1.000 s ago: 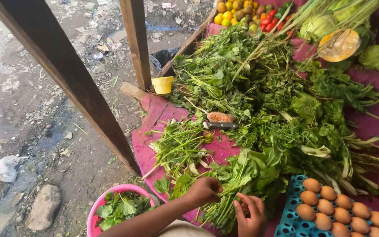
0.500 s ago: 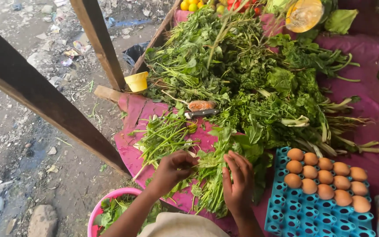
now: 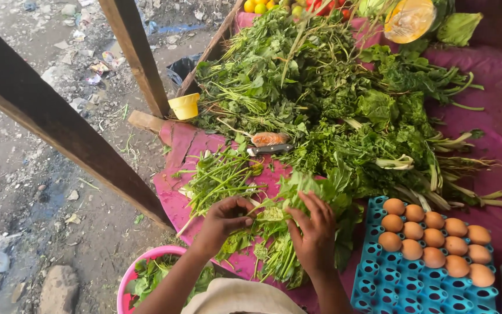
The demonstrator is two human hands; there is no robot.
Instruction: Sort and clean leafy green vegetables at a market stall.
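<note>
Sorting greens: my left hand point(image 3: 225, 221) pinches a stem, right hand point(image 3: 315, 232) grips leafy bunch point(image 3: 286, 224) on tabletop point(image 3: 495, 145). Next: firm pull, w/ care.

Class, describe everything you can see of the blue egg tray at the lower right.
The egg tray is bright blue, moulded in rows of cups, seemingly plastic. It lies flat on the magenta cloth at the frame's lower right. About a dozen brown eggs fill its far rows; the near cups stand empty. Leafy greens brush its left edge. Neither hand touches it.

Leafy green bunch point(image 3: 289, 232) flat on magenta cloth point(image 3: 495, 145)
</note>
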